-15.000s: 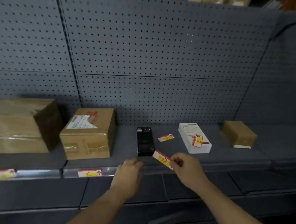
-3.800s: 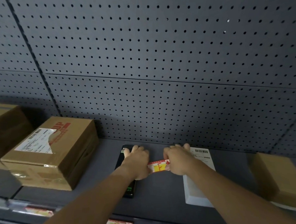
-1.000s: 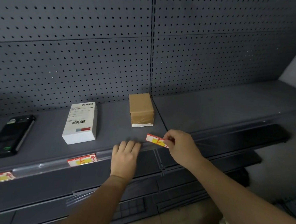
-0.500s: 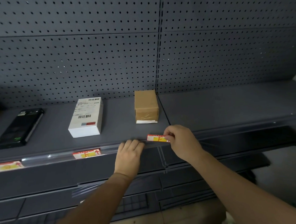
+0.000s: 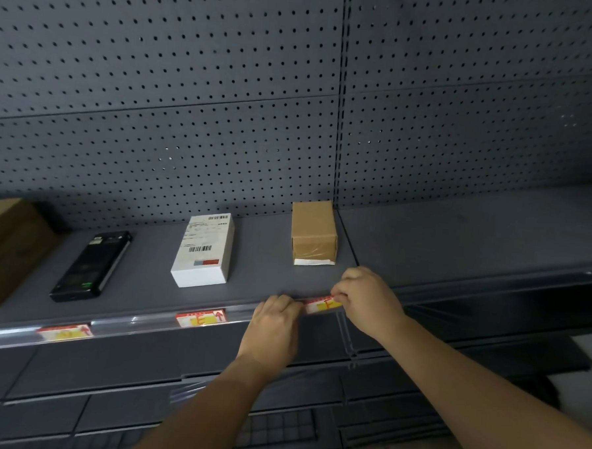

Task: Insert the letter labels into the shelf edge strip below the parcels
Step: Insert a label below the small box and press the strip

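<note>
A red, white and yellow letter label (image 5: pixel 322 305) lies along the clear shelf edge strip (image 5: pixel 138 320), just below the small brown parcel (image 5: pixel 314 232). My right hand (image 5: pixel 366 301) pinches the label's right end. My left hand (image 5: pixel 275 326) has its fingertips on the strip at the label's left end. Two more labels sit in the strip: one (image 5: pixel 201 318) under the white box (image 5: pixel 204 250), another (image 5: pixel 65 332) under the black handheld device (image 5: pixel 91 267). Whether the held label is inside the strip's channel I cannot tell.
A larger brown carton (image 5: pixel 8 247) stands at the far left of the shelf. Grey pegboard (image 5: pixel 225 100) backs the shelf. The adjoining shelf bay (image 5: pixel 476 233) lies to the right. Lower shelves sit beneath the strip.
My right hand has brought the label down onto the strip's edge. My left hand has slid right until its fingers meet the label's left end. The view has shifted slightly.
</note>
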Demonstrator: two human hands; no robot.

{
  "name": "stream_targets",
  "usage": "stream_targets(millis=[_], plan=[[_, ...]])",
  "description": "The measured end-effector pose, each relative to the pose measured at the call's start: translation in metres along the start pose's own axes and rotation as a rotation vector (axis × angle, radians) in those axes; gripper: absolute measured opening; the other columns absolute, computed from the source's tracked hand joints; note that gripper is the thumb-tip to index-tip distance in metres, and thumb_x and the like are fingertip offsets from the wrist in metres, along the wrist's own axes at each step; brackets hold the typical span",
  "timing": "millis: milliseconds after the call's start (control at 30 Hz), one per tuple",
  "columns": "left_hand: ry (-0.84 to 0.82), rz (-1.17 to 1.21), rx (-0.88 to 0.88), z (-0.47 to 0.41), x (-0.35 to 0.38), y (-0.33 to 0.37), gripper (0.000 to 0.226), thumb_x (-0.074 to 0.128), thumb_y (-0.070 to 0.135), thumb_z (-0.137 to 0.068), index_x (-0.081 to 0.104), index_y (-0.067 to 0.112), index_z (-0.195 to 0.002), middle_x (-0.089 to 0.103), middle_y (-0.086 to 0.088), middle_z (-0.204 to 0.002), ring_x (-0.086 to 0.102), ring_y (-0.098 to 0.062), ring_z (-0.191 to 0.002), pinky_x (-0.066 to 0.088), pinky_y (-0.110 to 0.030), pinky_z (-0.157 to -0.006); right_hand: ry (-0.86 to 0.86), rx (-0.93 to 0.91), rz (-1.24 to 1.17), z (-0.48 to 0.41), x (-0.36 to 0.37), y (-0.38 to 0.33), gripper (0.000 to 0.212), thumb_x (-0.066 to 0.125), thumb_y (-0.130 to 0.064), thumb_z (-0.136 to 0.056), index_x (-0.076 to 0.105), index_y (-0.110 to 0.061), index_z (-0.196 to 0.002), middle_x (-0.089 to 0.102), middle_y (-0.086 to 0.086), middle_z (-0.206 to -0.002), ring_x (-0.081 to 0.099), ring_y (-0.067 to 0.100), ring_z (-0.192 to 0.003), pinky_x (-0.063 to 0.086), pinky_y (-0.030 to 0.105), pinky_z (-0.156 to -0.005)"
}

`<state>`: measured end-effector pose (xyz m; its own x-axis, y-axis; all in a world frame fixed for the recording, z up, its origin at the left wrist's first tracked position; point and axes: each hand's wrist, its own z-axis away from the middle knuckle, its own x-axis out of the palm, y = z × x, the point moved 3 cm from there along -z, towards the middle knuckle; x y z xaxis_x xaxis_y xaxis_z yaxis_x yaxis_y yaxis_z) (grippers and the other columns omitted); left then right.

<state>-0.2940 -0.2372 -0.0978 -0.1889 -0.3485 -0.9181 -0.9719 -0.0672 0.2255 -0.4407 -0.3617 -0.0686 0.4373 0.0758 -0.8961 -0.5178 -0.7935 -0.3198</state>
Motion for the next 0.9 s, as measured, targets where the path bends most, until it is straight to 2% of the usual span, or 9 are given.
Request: stream_targets(millis=[233, 433, 533, 700, 900], plan=[[-0.027, 0.035, -0.038, 0.001, -0.004, 0.002, 0.033, 0.06, 0.012, -0.082, 0.065, 0.02, -0.114, 0.062, 0.0, -0.112, 0.053, -0.02, -0.105, 0.04, -0.029, -0.098, 0.031, 0.045, -0.026, 0.011, 0.001, -0.001, 0.021, 0.065, -0.017, -0.089, 0.07, -0.016, -0.11, 0.065, 0.001, -0.099, 0.057, 0.018, -0.096, 0.05, 0.033, -0.082], [-0.032, 0.036, -0.086, 0.007, -0.015, 0.005, 0.035, 0.061, 0.015, -0.086, 0.063, 0.025, -0.119, 0.063, 0.004, -0.118, 0.054, -0.016, -0.109, 0.042, -0.031, -0.103, 0.074, 0.149, -0.093, 0.025, -0.006, 0.0, 0.02, 0.063, -0.02, -0.092, 0.069, -0.018, -0.11, 0.064, -0.002, -0.1, 0.058, 0.014, -0.094, 0.052, 0.032, -0.081], [-0.015, 0.012, -0.104, 0.01, -0.022, 0.007, 0.033, 0.061, 0.016, -0.086, 0.064, 0.026, -0.117, 0.064, 0.004, -0.115, 0.055, -0.016, -0.106, 0.044, -0.033, -0.1, 0.088, 0.218, -0.151, 0.036, -0.007, 0.0, 0.019, 0.061, -0.02, -0.093, 0.069, -0.019, -0.11, 0.062, -0.003, -0.1, 0.059, 0.011, -0.089, 0.054, 0.029, -0.08], [-0.007, -0.087, -0.118, 0.011, -0.028, 0.015, 0.029, 0.054, 0.024, -0.094, 0.065, 0.031, -0.119, 0.06, 0.008, -0.116, 0.05, -0.015, -0.109, 0.035, -0.034, -0.097, 0.099, 0.291, -0.208, 0.048, -0.005, 0.003, 0.018, 0.062, -0.021, -0.092, 0.07, -0.02, -0.109, 0.059, -0.005, -0.098, 0.06, 0.01, -0.084, 0.054, 0.029, -0.078], [-0.023, -0.109, -0.159, -0.001, -0.029, 0.011, 0.025, 0.05, 0.029, -0.097, 0.065, 0.033, -0.117, 0.058, 0.01, -0.116, 0.046, -0.015, -0.11, 0.031, -0.039, -0.096, 0.092, 0.325, -0.206, 0.043, -0.011, 0.002, 0.022, 0.061, -0.021, -0.094, 0.066, -0.02, -0.115, 0.06, -0.003, -0.105, 0.06, 0.01, -0.09, 0.053, 0.028, -0.084]])
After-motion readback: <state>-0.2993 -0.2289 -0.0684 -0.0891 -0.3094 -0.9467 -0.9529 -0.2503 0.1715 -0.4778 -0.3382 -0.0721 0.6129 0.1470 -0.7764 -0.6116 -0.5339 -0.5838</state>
